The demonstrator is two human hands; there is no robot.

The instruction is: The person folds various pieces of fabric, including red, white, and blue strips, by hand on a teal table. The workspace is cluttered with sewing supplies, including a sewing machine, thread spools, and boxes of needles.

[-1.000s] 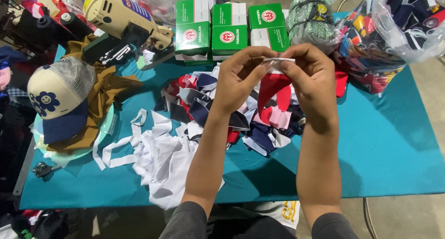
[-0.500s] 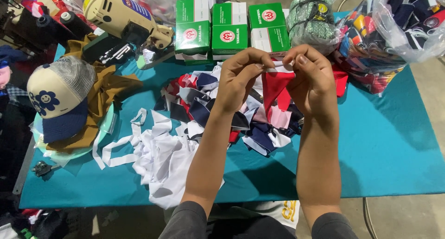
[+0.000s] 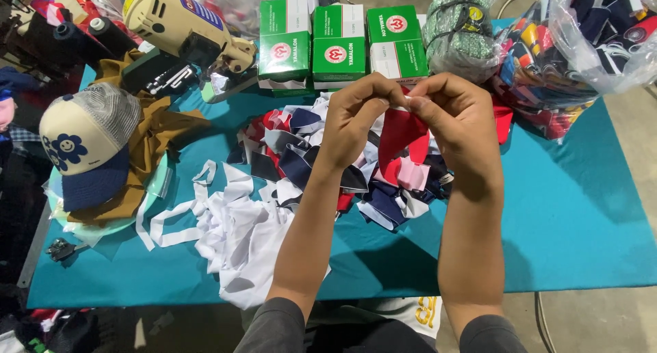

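Pinching a red cloth piece (image 3: 400, 131) between both hands, you hold it up over the scrap pile (image 3: 308, 154) on the teal table (image 3: 582, 223). Your left hand (image 3: 356, 117) and right hand (image 3: 455, 117) meet fingertip to fingertip at its top edge, closed on it.

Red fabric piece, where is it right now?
Head view, centre: the red fabric piece hangs from the pinched fingertips of the left hand and right hand, above the pile of fabric scraps, before the green boxes.

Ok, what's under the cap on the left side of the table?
The cap sits on crumpled brown fabric, over a pale green round piece whose edge pokes out. Whatever lies beneath these is covered.
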